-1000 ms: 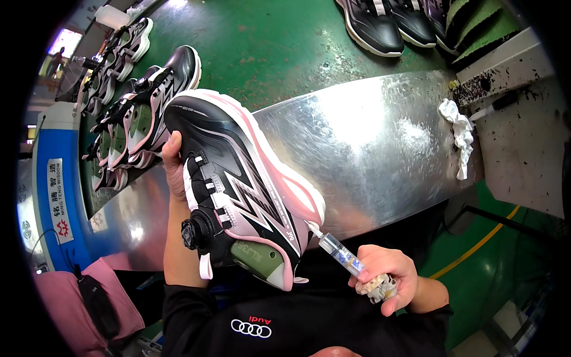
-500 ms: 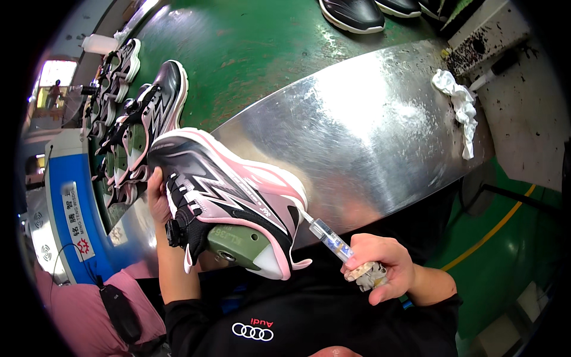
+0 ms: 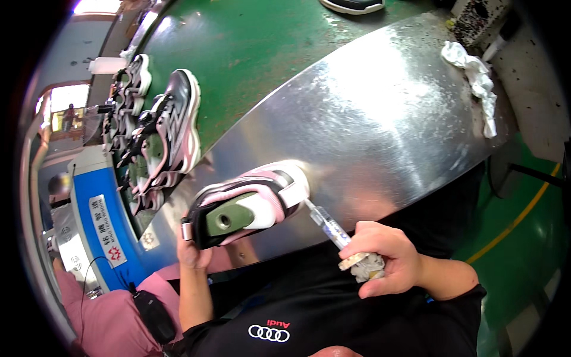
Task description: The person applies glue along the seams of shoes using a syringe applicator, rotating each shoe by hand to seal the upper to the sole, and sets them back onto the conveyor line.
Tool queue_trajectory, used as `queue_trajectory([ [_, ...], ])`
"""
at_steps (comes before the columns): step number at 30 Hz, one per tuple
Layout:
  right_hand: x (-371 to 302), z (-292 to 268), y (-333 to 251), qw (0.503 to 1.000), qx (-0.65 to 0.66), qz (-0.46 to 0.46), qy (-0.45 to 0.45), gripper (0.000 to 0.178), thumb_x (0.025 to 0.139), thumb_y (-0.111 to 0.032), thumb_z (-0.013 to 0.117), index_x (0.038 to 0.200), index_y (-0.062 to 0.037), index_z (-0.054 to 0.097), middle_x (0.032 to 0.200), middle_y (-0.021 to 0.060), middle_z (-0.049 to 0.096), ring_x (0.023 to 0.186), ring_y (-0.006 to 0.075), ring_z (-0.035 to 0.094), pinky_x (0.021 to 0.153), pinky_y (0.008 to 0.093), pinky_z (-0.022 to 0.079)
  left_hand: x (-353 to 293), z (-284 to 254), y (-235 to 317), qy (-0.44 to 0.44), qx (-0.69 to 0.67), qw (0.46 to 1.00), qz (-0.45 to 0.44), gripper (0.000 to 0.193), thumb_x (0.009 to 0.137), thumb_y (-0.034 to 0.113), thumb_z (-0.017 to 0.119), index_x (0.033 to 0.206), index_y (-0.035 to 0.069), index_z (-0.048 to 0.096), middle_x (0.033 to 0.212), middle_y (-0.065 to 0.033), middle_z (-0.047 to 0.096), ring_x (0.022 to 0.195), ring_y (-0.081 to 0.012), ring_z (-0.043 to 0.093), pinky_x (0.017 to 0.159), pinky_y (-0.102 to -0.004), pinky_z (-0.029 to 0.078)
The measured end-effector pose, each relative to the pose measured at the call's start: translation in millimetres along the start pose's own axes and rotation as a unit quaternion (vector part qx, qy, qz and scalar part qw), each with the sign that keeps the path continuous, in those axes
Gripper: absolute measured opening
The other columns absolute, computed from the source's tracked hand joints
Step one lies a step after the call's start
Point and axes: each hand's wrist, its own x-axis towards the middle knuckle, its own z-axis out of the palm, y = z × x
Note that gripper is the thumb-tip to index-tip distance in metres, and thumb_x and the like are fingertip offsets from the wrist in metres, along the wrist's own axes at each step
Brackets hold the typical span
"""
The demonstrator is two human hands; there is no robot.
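Observation:
A pink, black and white sneaker (image 3: 273, 178) is in my left hand (image 3: 193, 253), whose fingers are largely hidden behind it. Its heel faces right and its opening toward me. Inside sits a green and white shoe last (image 3: 238, 218) with a round hole in its top. My right hand (image 3: 389, 259) is closed around a clear syringe (image 3: 331, 226); its thin tip reaches the heel, where contact is too fine to make out. A crumpled greyish wad (image 3: 367, 268) is also in that hand, against the syringe's end.
Several similar sneakers (image 3: 178, 122) stand at the left on the green surface (image 3: 238, 65). A curved metal plate (image 3: 357, 137) lies ahead, with crumpled white tissue (image 3: 479, 83) at its far right. A blue and white machine (image 3: 101, 214) and a person's pink clothing (image 3: 119, 309) are at left.
My left hand has turned the sneaker, so its opening and heel now show instead of its side. The syringe tip stays by the heel. The whole view has shifted somewhat.

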Motion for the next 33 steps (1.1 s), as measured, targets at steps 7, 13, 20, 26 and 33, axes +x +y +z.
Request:
queue_trajectory([
  [7, 0, 11, 2, 1.000, -0.001, -0.003, 0.002, 0.047, 0.072, -0.028, 0.080, 0.108, -0.0044, 0.062, 0.093, 0.0054, 0.067, 0.069, 0.0185, 0.051, 0.066, 0.0292, 0.041, -43, 22, -6, 0.065, 0.044, 0.996, -0.050, 0.050, 0.078, 0.003, 0.063, 0.124, -0.003, 0.045, 0.119, -0.0155, 0.057, 0.108, -0.0267, 0.059, 0.096, -0.0397, 0.048],
  [13, -1, 20, 0, 0.999, -0.038, -0.018, 0.020, 0.053, 0.073, -0.041, 0.078, 0.105, -0.0021, 0.062, 0.086, 0.0044, 0.065, 0.066, 0.0171, 0.046, 0.059, 0.0291, 0.038, -67, 26, -21, -0.034, -0.028, 0.994, -0.104, 0.064, 0.078, 0.003, 0.063, 0.136, -0.002, 0.035, 0.131, -0.0179, 0.050, 0.118, -0.0302, 0.053, 0.103, -0.0434, 0.042],
  [20, 0, 25, -11, 0.998, -0.052, -0.010, 0.030, 0.053, 0.072, -0.039, 0.079, 0.106, -0.0018, 0.062, 0.086, 0.0044, 0.065, 0.066, 0.0170, 0.046, 0.059, 0.0288, 0.037, -77, 56, -36, -0.081, -0.082, 0.980, -0.165, 0.081, 0.074, 0.007, 0.069, 0.140, -0.006, 0.025, 0.136, -0.0236, 0.043, 0.123, -0.0346, 0.048, 0.106, -0.0464, 0.037],
  [26, 8, 29, -26, 0.998, -0.062, -0.012, 0.003, 0.053, 0.071, -0.036, 0.081, 0.107, -0.0019, 0.062, 0.086, 0.0042, 0.066, 0.067, 0.0162, 0.047, 0.059, 0.0280, 0.037, -78, 77, -53, -0.138, -0.129, 0.961, -0.203, 0.084, 0.070, 0.004, 0.067, 0.141, -0.007, 0.022, 0.134, -0.0234, 0.045, 0.123, -0.0338, 0.049, 0.107, -0.0466, 0.036],
  [33, 16, 26, -69, 0.992, -0.080, 0.084, -0.057, 0.048, 0.071, -0.030, 0.081, 0.107, -0.0036, 0.063, 0.087, 0.0043, 0.065, 0.068, 0.0181, 0.049, 0.061, 0.0284, 0.039, -70, 97, -65, -0.193, -0.224, 0.914, -0.278, 0.081, 0.072, -0.005, 0.061, 0.142, -0.004, 0.021, 0.140, -0.0214, 0.040, 0.128, -0.0344, 0.043, 0.107, -0.0501, 0.034],
])
